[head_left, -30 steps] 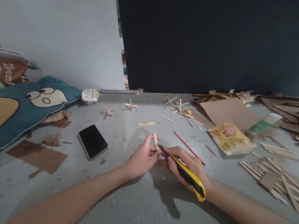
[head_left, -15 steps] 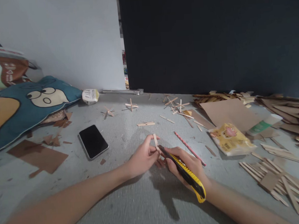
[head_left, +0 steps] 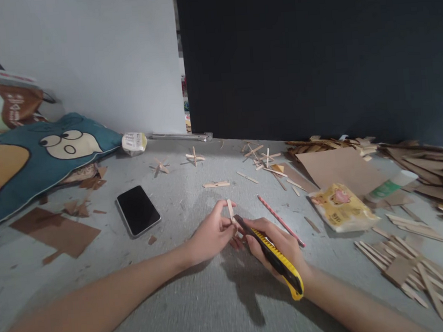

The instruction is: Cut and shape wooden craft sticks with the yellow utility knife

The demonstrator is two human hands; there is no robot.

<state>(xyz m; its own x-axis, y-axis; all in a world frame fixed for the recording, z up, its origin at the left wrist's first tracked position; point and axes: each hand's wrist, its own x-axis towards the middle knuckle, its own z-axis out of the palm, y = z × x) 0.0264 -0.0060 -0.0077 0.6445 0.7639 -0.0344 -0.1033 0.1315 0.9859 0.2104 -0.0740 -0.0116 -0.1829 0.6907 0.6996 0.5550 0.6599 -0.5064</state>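
Above the middle of the grey table, my left hand (head_left: 213, 232) pinches a small wooden stick (head_left: 230, 209), whose upper part stands up between the fingers. My right hand (head_left: 274, 240) is wrapped round a yellow and black utility knife (head_left: 276, 258). The knife's front end meets the lower part of the stick at my left fingertips; the blade's exact contact is too small to make out. A red and white pencil (head_left: 280, 219) lies just beyond my right hand. Further back are a short stack of sticks (head_left: 216, 184) and a small crossed-stick piece (head_left: 194, 156).
A black phone (head_left: 138, 211) and brown cardboard (head_left: 55, 231) lie left, near a blue cushion (head_left: 68, 144). To the right are a yellow packet (head_left: 341, 207), a glue stick (head_left: 392, 185), loose sticks (head_left: 428, 278) and cardboard sheets (head_left: 335, 170). A dark panel (head_left: 312, 58) rises behind.
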